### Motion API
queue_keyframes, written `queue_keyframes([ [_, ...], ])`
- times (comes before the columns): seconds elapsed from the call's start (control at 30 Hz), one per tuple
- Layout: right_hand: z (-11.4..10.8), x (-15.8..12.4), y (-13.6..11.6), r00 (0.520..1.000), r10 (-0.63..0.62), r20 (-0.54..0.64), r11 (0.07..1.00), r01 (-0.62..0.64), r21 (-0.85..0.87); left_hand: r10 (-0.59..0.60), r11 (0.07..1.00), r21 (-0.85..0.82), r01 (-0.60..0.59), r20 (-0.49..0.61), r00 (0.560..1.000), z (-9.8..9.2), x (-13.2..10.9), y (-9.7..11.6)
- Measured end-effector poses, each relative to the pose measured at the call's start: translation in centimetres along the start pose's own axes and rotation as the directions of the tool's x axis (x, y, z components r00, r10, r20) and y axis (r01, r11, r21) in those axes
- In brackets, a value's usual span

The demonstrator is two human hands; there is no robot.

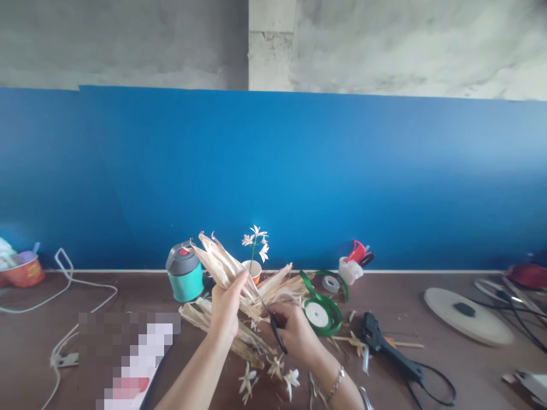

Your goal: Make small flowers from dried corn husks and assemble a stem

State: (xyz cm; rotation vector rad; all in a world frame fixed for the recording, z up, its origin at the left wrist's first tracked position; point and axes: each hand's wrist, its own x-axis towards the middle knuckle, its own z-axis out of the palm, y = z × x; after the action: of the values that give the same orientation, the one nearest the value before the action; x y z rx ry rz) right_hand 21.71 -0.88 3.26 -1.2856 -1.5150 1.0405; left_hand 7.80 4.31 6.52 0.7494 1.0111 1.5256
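Note:
My left hand is closed around a bunch of dried corn husks, which fans up and to the left. In my right hand is a pair of scissors with black handles, its blades up against the lower part of the held husks. More dried husks lie on the table under and beside both hands. Several pale husk flowers rest in front of the hands. Behind them, a stem of white flowers stands in a paper cup.
A teal lidded container stands left of the husks. To the right are a green ribbon spool, a roll of tape, a black glue gun with its cord, and a round disc. A white cable trails at left.

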Motion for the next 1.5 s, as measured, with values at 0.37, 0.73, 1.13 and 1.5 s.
queue_keyframes([
  [0.37,-0.2,0.0,-0.2,0.996,0.053,0.065,0.993,-0.06,0.1,0.003,0.999,0.031,-0.005,0.052,0.999,-0.1,0.3,0.1],
  [0.73,-0.9,0.2,-0.4,0.994,0.091,0.064,0.994,-0.094,0.053,0.052,0.968,0.241,-0.073,0.09,0.995,-0.6,0.6,0.5],
  [1.13,-1.2,0.1,-0.3,0.99,0.088,0.107,0.995,-0.093,0.037,0.124,0.956,0.237,-0.171,0.199,0.972,-1.0,1.1,1.2],
  [1.5,-1.0,0.1,-1.1,0.986,0.129,0.103,0.981,-0.142,0.131,0.09,0.98,0.158,-0.122,0.191,0.977,-1.0,1.3,1.1],
])
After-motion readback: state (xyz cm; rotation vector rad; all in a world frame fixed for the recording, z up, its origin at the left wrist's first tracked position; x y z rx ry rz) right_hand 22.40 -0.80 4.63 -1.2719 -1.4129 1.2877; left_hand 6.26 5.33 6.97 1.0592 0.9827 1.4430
